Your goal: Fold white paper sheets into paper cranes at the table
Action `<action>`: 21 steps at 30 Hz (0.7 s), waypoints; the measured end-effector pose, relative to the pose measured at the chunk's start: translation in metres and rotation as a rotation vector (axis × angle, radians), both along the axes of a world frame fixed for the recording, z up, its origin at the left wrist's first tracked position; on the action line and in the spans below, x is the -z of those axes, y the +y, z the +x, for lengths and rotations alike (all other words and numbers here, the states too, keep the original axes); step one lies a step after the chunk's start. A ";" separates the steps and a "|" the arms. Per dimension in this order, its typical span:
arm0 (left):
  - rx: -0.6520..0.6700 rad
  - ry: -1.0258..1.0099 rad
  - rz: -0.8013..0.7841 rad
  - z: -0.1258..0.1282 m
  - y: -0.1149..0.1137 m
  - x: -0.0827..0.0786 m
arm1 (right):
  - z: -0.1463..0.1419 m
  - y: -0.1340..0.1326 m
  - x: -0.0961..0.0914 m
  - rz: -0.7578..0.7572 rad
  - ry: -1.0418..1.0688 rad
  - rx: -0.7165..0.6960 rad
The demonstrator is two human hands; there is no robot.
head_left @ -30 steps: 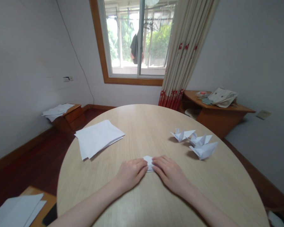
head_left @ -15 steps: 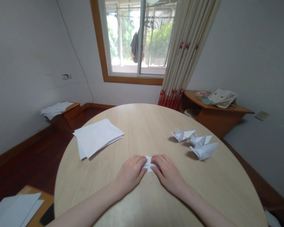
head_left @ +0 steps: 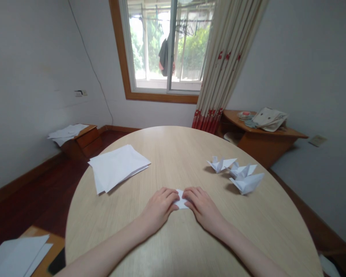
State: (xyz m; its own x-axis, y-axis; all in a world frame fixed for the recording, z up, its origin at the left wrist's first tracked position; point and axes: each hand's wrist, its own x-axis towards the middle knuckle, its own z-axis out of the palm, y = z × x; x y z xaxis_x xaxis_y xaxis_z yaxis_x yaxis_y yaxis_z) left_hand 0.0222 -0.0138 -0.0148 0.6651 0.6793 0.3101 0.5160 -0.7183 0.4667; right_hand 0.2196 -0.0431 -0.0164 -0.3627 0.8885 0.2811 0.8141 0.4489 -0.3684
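Note:
A small folded white paper (head_left: 180,201) lies on the round wooden table (head_left: 173,154) in front of me. My left hand (head_left: 159,207) rests on its left side, fingers curled and pressed down onto it. From the right, my right hand (head_left: 201,206) presses the paper's other side in the same way. Most of the paper is hidden beneath my fingers. Several finished folded paper figures (head_left: 238,175) sit on the table to the right. A stack of flat white sheets (head_left: 117,167) lies to the left.
A low wooden cabinet (head_left: 80,140) with papers on it stands at the left wall. At the right, a wooden corner shelf (head_left: 265,134) holds a cloth bag. More paper (head_left: 17,257) lies at the bottom left. Window and curtain are behind the table.
Both hands have closed in on the folded paper, so less of it shows. The view has shifted slightly.

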 end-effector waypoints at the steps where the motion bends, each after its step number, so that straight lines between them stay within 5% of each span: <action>1: 0.007 -0.002 -0.010 0.000 0.000 0.000 | 0.000 0.000 0.000 -0.009 0.009 -0.003; 14: 0.137 -0.049 0.023 -0.005 -0.001 0.001 | 0.008 0.003 0.009 -0.091 0.187 -0.120; 21: 0.149 0.154 0.195 -0.008 -0.001 -0.001 | 0.006 -0.001 0.004 -0.026 0.114 -0.088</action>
